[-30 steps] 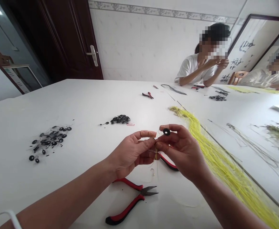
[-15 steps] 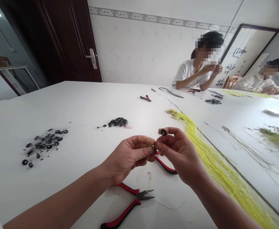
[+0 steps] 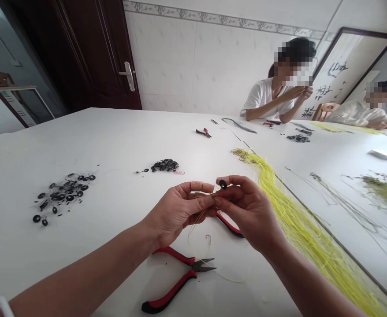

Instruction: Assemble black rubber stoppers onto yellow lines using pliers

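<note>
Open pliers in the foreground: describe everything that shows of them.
The pliers lie on the white table, nearer the wearer than the left hand. Their curved handles are red and black, rubbery or plastic in look, and spread wide; the lower one ends in black. The dark grey, metal-looking jaws taper to points toward picture right and stand apart. The upper handle's far end is hidden behind the left forearm. A thin pale line crosses the jaws; whether it touches them is unclear.

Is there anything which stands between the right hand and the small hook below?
Yes, as seen here: the red-and-black handle lies between the right hand and the hook, and curled fingers of the left hand also come between.
</note>
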The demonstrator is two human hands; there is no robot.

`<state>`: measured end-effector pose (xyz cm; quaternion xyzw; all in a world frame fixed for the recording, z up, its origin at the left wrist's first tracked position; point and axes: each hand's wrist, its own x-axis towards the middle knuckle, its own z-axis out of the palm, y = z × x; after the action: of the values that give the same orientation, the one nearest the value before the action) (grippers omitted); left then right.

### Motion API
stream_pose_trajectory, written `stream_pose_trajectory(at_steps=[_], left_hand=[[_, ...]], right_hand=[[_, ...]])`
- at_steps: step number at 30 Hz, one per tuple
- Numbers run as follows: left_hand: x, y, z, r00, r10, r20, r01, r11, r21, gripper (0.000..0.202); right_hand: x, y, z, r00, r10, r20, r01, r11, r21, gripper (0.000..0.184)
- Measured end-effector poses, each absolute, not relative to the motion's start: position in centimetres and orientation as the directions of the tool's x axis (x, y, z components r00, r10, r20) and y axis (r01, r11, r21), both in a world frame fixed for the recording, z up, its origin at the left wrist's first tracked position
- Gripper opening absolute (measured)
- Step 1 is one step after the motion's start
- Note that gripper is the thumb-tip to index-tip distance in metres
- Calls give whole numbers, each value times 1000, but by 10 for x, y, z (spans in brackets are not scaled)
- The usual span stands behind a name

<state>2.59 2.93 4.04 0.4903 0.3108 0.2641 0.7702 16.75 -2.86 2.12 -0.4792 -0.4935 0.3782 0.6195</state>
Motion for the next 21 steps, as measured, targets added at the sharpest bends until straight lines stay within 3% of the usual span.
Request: stream_pose_trajectory(at_steps=[7, 13, 18, 21], left_hand=[[27, 29, 42, 627, 754, -197, -100, 328, 939, 20], [25, 26, 44, 580, 807, -112, -98, 205, 974, 25], [25, 23, 44, 586, 808, -67, -94, 149, 984, 25], [26, 22, 44, 599, 799, -52, -97, 137, 986, 28]], right_hand=[[169, -30, 26, 272, 914, 300, 53, 297, -953, 20], [173, -33, 28, 133, 927, 351, 104, 339, -935, 38], [170, -30, 24, 203, 920, 336, 19, 339, -941, 16], [168, -31, 25, 250, 917, 310, -64, 335, -940, 13]])
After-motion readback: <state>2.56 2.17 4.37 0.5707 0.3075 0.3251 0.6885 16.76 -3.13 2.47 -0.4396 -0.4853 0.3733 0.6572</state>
